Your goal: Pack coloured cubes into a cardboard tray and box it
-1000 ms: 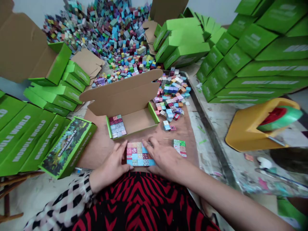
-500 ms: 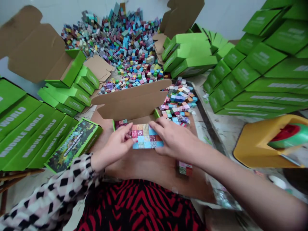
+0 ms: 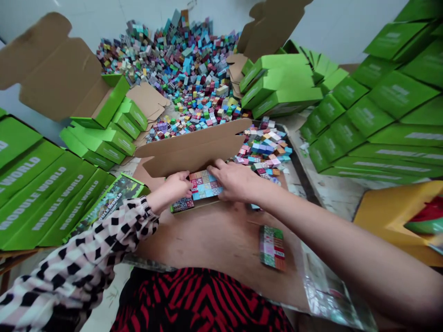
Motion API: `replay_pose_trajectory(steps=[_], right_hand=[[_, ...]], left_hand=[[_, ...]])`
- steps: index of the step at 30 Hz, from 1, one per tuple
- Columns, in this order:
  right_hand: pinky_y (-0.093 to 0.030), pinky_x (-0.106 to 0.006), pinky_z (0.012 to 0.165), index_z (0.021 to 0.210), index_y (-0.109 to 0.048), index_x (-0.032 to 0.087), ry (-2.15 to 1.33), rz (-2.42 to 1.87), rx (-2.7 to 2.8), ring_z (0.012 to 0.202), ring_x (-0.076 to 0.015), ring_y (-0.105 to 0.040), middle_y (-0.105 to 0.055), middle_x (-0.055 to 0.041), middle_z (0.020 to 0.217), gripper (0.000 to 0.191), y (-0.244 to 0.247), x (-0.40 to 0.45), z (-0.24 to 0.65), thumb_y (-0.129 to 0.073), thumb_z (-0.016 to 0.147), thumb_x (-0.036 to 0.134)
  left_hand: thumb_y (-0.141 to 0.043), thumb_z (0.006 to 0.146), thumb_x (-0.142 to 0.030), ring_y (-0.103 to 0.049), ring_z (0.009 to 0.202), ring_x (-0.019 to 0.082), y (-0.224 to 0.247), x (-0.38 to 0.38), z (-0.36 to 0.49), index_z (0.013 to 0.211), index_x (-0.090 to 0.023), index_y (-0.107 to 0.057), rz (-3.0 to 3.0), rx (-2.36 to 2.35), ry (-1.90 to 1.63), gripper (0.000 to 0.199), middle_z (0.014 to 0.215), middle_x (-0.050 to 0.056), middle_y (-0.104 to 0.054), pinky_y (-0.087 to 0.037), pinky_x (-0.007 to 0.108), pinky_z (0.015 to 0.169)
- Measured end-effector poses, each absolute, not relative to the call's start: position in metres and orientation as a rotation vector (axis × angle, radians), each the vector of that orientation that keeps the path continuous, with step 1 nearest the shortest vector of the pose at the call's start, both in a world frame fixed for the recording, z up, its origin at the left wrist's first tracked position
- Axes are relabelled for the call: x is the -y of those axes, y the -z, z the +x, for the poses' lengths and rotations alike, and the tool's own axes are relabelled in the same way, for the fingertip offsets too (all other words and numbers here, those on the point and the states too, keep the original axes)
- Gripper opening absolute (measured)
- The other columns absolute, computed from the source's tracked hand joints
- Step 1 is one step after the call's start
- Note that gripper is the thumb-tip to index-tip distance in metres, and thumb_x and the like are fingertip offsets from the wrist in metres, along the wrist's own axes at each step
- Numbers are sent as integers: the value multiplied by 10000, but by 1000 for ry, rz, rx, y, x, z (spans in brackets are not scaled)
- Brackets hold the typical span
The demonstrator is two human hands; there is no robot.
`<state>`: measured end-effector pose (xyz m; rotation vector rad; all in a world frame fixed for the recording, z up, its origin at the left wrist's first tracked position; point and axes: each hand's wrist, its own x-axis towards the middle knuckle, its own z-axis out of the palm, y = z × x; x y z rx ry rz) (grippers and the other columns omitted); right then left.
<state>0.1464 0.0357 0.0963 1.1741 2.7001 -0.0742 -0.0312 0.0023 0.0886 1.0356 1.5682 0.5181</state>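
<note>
A flat block of patterned cubes sits in the mouth of an open box with a raised cardboard lid. My left hand is closed at the block's left end, fingertips on its edge. Across from it, my right hand grips the right end, thumb at the front and fingers at the back. More dark patterned cubes show in the box's left part, below my left hand. The box's right part is hidden under my right hand. A second small cube block lies on the brown board, nearer to me.
Loose cubes are heaped behind the box, with more at its right. Green boxes are stacked at left and right. A printed green box lies by my left sleeve. A yellow container stands at right.
Both hands have moved the cube block slightly away from me, from in front of the box into its opening. The second block on the board shows more fully, and the view has shifted.
</note>
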Motion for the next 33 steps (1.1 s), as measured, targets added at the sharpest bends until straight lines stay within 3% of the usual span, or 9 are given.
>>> replay_pose_trajectory(steps=[11, 14, 17, 19, 22, 24, 26, 29, 33], right_hand=[[-433, -350, 715, 1295, -517, 149, 154, 1090, -2703, 885, -267, -622, -569, -143, 1204, 710, -72, -50, 143, -712, 652, 378], [-414, -378, 763, 1295, -530, 133, 77, 1063, -2711, 945, -300, -602, -612, -140, 1132, 672, -71, -47, 141, -709, 691, 366], [-392, -369, 751, 1353, -479, 152, -32, 1069, -2761, 946, -297, -585, -610, -140, 1119, 712, -76, -43, 144, -708, 714, 364], [-378, -357, 733, 1308, -524, 177, -91, 1074, -2780, 928, -284, -576, -601, -134, 1120, 658, -79, -42, 148, -719, 713, 379], [-358, -350, 724, 1093, -647, 178, -142, 1041, -2751, 909, -274, -565, -627, -110, 1012, 427, -81, -44, 155, -713, 725, 384], [-345, -348, 723, 1028, -662, 170, -145, 964, -2743, 880, -260, -567, -637, -100, 962, 323, -78, -47, 157, -672, 769, 362], [-332, -339, 703, 1049, -652, 169, -128, 900, -2745, 815, -225, -574, -641, -93, 953, 257, -73, -48, 156, -587, 831, 289], [-318, -318, 654, 1127, -619, 184, -109, 912, -2707, 703, -173, -568, -644, -75, 911, 310, -67, -46, 153, -442, 875, 140], [-351, -317, 647, 1182, -587, 187, -62, 983, -2702, 687, -169, -581, -646, -77, 945, 357, -67, -38, 156, -397, 890, 109]], left_hand=[[-505, 741, -95, -639, 881, 188, -88, 11, -49, 1218, -155, -585, 1221, -1490, -752, 487, 1077, 106, -662, -521, 354, 800], [-519, 795, -192, -627, 874, 173, -80, 27, -65, 1132, -165, -632, 1476, -1623, -914, 356, 989, 73, -670, -505, 356, 845], [-561, 808, -272, -582, 800, 149, -66, 45, -77, 1087, -183, -615, 1681, -1874, -1077, 298, 934, 41, -611, -502, 330, 796], [-626, 778, -333, -572, 847, 168, -54, 55, -79, 1159, -171, -535, 1584, -2005, -1138, 423, 997, 60, -574, -509, 339, 783], [-700, 729, -398, -572, 1054, 246, -34, 62, -75, 1382, -172, -287, 1309, -1976, -1136, 805, 1240, 154, -505, -516, 403, 858], [-693, 745, -343, -488, 1242, 284, -22, 63, -72, 1473, -204, -81, 1272, -1848, -1115, 961, 1417, 190, -393, -451, 454, 995], [-651, 762, -241, -332, 1383, 281, -14, 61, -71, 1496, -223, -2, 1336, -1757, -1079, 980, 1526, 167, -273, -312, 467, 1122], [-602, 762, -183, -200, 1439, 272, -11, 59, -74, 1505, -209, -122, 1438, -1797, -972, 885, 1568, 119, -205, -169, 454, 1186], [-582, 775, -193, -218, 1433, 274, -16, 59, -76, 1493, -225, -216, 1492, -1852, -921, 806, 1554, 92, -259, -150, 462, 1189]])
